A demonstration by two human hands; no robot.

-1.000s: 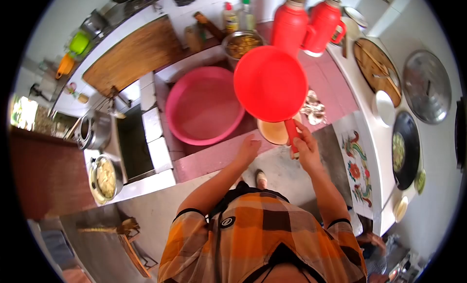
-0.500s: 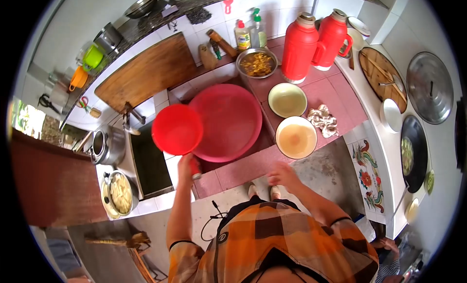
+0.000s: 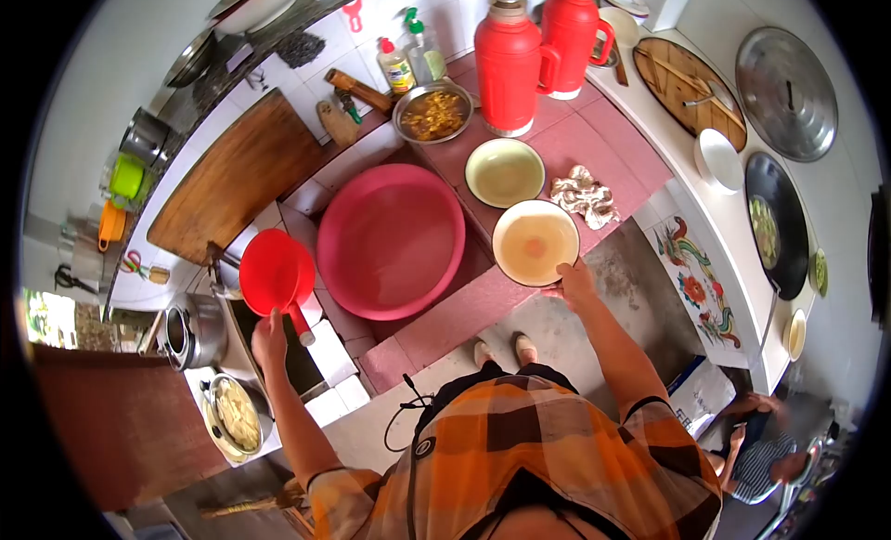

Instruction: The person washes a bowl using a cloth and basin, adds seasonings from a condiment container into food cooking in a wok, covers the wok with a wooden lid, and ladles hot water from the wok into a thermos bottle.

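Evidently, right hand (image 3: 573,286) had the rim of the cream bowl (image 3: 504,232) pinched, three o'clock from the pink tub (image 3: 329,243): grip made, contents unpoured. Left hand (image 3: 269,343) touched the red dipper (image 3: 277,266) at nine o'clock; whether closed, couldn't tell.

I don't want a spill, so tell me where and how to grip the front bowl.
The front bowl is probably best pinched by its near-right rim, from the near side, where the right hand is: it stands upright, shows no handle, and the second bowl crowds its far side. Keep it level.
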